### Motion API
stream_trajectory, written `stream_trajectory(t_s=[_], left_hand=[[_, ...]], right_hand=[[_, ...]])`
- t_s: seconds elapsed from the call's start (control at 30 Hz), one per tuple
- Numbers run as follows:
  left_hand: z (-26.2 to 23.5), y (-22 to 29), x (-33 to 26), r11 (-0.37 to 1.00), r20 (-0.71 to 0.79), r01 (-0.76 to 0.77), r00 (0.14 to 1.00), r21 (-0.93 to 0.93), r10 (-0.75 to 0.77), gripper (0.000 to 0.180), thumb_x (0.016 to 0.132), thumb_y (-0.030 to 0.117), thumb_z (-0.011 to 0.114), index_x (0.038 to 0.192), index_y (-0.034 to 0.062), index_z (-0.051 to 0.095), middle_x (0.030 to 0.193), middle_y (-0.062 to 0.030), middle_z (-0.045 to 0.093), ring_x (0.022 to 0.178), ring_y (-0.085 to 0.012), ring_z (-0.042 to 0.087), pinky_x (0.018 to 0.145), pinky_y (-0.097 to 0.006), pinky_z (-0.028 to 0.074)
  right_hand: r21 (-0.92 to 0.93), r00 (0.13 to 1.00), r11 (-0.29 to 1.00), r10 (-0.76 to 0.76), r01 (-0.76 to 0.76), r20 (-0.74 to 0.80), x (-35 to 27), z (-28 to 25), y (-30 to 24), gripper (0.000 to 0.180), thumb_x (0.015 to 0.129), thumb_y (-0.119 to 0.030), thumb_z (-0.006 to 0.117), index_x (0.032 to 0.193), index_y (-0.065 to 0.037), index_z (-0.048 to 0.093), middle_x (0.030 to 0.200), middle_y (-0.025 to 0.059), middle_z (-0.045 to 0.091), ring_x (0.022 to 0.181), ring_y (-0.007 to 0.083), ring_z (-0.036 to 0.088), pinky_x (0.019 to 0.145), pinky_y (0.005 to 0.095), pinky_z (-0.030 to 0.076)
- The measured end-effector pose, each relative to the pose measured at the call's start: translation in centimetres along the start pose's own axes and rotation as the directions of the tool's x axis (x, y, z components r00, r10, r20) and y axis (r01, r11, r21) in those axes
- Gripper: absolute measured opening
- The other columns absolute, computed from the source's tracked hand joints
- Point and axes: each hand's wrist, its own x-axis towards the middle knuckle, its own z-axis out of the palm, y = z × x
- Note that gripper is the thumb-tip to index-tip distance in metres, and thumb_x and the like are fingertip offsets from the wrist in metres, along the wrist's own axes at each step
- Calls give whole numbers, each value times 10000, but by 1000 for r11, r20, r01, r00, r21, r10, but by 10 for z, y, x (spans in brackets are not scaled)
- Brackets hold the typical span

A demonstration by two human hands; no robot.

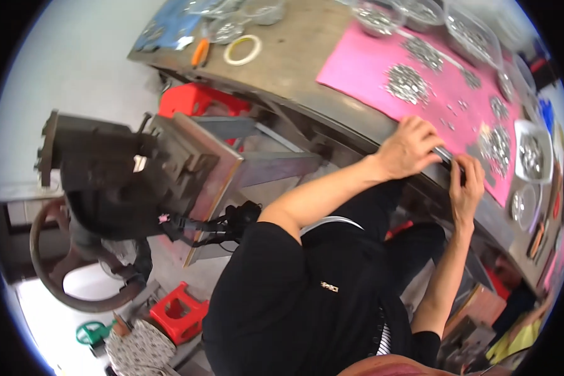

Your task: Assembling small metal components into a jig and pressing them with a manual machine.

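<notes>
Over the near edge of the pink mat (370, 72), my left hand (408, 149) pinches one end of a short, narrow silvery metal piece (443, 154). The fingers of my right hand (467, 188) are closed at its other end, so the piece spans the gap between both hands. Its exact kind is too small to tell. Just beyond my hands, a pile of small shiny metal parts (407, 84) lies on the mat. Another pile of such parts (496, 150) is to the right, with a few loose ones between.
Clear plastic tubs (473, 37) of metal parts line the far side, and a white tray (532, 153) stands at right. A tape roll (243, 50) and an orange-handled tool (200, 53) lie on the left. A dark machine with a handwheel (37, 250) stands left, near a red stool (178, 313).
</notes>
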Motion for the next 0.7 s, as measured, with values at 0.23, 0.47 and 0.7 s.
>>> stream_trajectory(t_s=[0.23,0.47,0.7], left_hand=[[5,0,2,999,-10,-20,1000,-33,20,344,785,271,794,1069,105,694,1016,-69,600,990,-280,556,933,-427,418],[-33,-8,6,988,75,56,995,144,-67,586,752,392,823,1234,111,645,1159,-100,595,1121,-303,534,962,-467,367],[-40,-23,8,969,203,115,966,220,-160,404,750,304,847,1099,140,727,1129,-73,572,1093,-281,500,965,-440,338]], right_hand=[[-160,976,962,-217,220,35,-4,-10,-4,229,875,-22,681,1104,-38,661,1083,105,667,1000,285,633,912,404,445],[14,979,984,-179,178,101,10,-15,-6,445,851,-134,742,1262,-24,610,1161,129,651,1070,335,615,972,441,451],[98,962,987,101,-130,252,-9,-49,25,558,802,-115,775,1322,-44,588,1231,153,603,1149,356,571,988,410,466]])
